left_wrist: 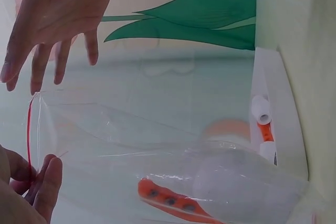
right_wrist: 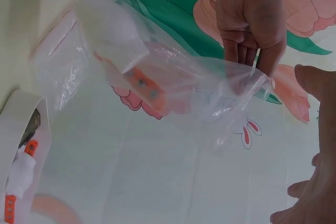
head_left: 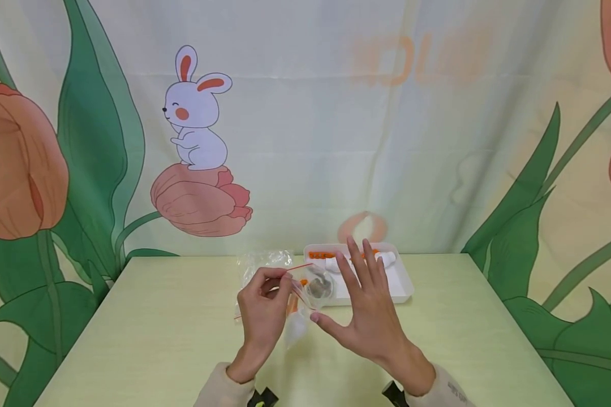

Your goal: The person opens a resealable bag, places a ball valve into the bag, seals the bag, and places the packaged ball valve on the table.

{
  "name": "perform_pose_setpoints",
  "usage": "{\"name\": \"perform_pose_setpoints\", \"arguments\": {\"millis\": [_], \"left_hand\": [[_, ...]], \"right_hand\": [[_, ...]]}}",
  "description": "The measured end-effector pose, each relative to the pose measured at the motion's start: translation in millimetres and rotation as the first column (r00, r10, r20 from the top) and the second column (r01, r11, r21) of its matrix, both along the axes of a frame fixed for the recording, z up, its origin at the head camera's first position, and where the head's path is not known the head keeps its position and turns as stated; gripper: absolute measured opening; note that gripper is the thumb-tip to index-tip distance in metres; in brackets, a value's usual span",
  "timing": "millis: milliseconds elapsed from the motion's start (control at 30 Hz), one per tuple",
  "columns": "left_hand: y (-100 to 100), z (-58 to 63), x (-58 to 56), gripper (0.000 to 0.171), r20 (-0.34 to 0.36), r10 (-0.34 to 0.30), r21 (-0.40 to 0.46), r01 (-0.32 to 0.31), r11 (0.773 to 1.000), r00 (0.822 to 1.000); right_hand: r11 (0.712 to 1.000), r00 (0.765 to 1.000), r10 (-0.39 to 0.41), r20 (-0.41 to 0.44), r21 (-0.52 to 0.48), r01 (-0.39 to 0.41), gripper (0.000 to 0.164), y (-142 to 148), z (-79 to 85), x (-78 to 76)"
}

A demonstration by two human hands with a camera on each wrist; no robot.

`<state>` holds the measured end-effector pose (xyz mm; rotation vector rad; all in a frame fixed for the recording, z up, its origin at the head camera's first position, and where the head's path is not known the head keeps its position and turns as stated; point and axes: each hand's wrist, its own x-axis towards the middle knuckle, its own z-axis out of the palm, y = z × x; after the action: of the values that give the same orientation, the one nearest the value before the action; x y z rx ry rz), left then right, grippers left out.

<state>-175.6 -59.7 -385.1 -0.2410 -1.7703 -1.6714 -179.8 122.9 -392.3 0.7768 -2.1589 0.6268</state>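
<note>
My left hand pinches the top edge of a clear zip bag with a red line along its mouth. The bag hangs from those fingers and its mouth stands partly apart. Inside lie an orange strip with dark round spots and a white piece. Beside the bag's mouth, my right hand has its fingers spread and holds nothing. Its thumb is close to the bag's lower edge in the head view.
Behind the hands stands a white tray with orange strips, white pieces and a dark shiny item. Another clear bag lies flat on the pale table, left of the tray. A printed curtain rises at the table's back edge.
</note>
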Motion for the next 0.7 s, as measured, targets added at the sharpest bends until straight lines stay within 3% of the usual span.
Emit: {"name": "perform_pose_setpoints", "arguments": {"millis": [267, 433, 567, 700], "left_hand": [[-2.9, -20.0, -16.8, 0.005, -0.026, 0.031, 0.073, -0.029, 0.997, 0.999], [-3.4, -24.0, -20.6, 0.006, -0.066, 0.024, 0.107, -0.017, 0.994, 0.998], [-2.4, -24.4, -20.5, 0.006, -0.072, 0.035, 0.145, -0.024, 0.989, 0.997], [-0.8, -25.1, -20.9, 0.007, -0.074, 0.056, 0.181, -0.042, 0.983, 0.996]], "right_hand": [[0.992, 0.995, -0.053, 0.090, -0.108, 0.062, 0.108, -8.8, -9.0, 9.1], [0.984, 0.978, -0.046, 0.202, -0.160, 0.079, 0.116, -14.3, -16.7, 12.9], [0.958, 0.933, -0.005, 0.359, -0.265, 0.107, 0.119, -18.2, -19.6, 14.5], [0.909, 0.875, 0.063, 0.479, -0.389, 0.148, 0.117, -22.3, -20.6, 14.3]]}}
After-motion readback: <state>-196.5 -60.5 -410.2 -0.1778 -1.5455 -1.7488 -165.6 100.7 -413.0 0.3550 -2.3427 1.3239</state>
